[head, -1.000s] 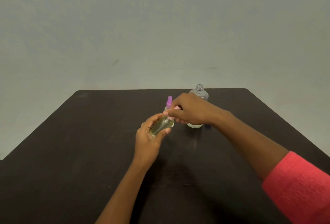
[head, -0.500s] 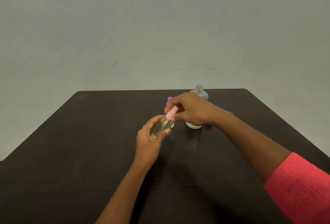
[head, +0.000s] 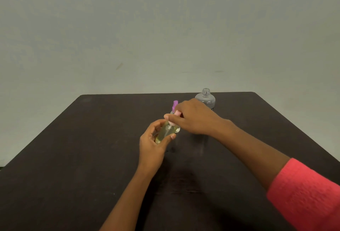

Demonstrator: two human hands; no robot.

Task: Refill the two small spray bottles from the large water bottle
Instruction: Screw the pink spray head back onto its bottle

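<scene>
My left hand (head: 152,144) grips a small clear spray bottle (head: 166,131) filled with pale yellowish liquid, held tilted above the middle of the dark table (head: 92,148). My right hand (head: 195,118) pinches that bottle's pink spray head (head: 177,113) at its top. Just behind it stands a second small bottle; only its purple spray head (head: 174,104) shows. The large clear bottle (head: 206,98), uncapped, stands upright at the back right, its lower part hidden by my right hand.
The table's far edge runs just behind the large bottle, with a plain grey wall beyond. My red sleeve (head: 309,194) crosses the table's right front corner.
My right hand's fingers have shifted on the pink spray head, which now shows more. The held bottle has stayed in about the same place.
</scene>
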